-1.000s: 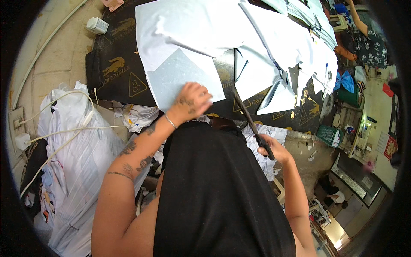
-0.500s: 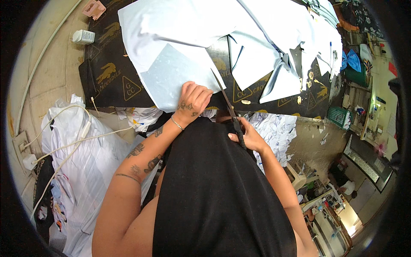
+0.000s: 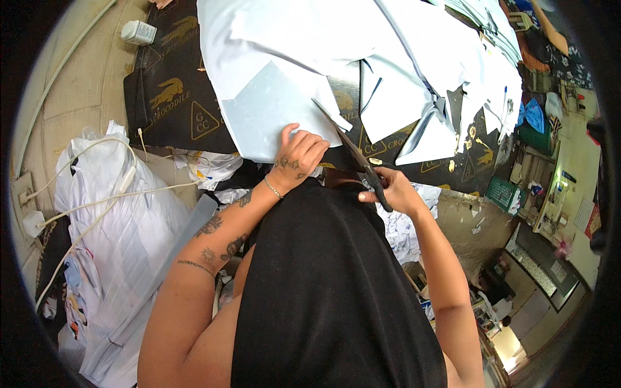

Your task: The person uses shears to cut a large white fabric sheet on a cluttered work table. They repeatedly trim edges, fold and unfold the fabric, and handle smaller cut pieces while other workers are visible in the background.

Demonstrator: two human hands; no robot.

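left hand [image 3: 297, 158] flat on grey sheet [image 3: 272, 110]; right hand [image 3: 391, 191] grips scissors [image 3: 352, 155].

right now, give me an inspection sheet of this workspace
surface: dark patterned table cover, mostly covered by pale sheets
job's things: pale grey sheet pressed flat under the left hand; long scissors in the right hand, blades at the sheet's right edge
clutter: more pale cut sheets piled across the table; small white box at the far left corner; printed scraps by the table edge
grippers: left hand flat on the sheet; right hand closed on the scissor handles
cables: white cords draped over white plastic bags on the left, running toward a wall socket
surroundings: green basket and crowded shelves at the right
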